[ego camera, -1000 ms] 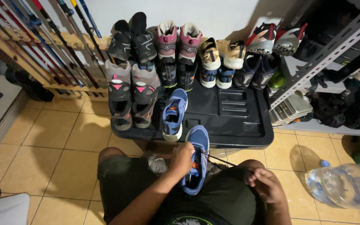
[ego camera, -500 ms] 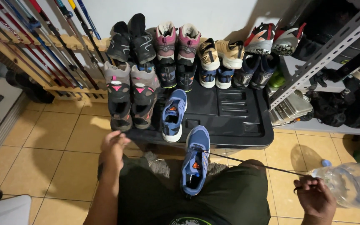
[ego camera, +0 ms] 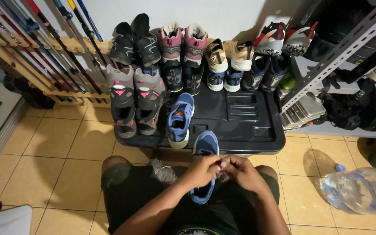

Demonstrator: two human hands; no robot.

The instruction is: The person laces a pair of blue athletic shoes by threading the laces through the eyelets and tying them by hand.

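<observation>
Moved: both hands came back together over the blue shoe (ego camera: 205, 150).
Left hand (ego camera: 202, 170): fingers pinched the lace.
Right hand (ego camera: 240, 172): fingers pinched it too.
Left to do: no bow showed yet.

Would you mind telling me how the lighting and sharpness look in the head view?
Head view: dim and warm, hard shadows on the white wall; both hands slightly soft over the blue lace-up shoe; edges bend with wide-angle distortion, the clear plastic water jug glints.

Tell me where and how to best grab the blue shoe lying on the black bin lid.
Grip the blue shoe at its heel collar from the near side: its white heel points towards the person at the black bin lid's front edge, with grey boots crowding its left.
</observation>
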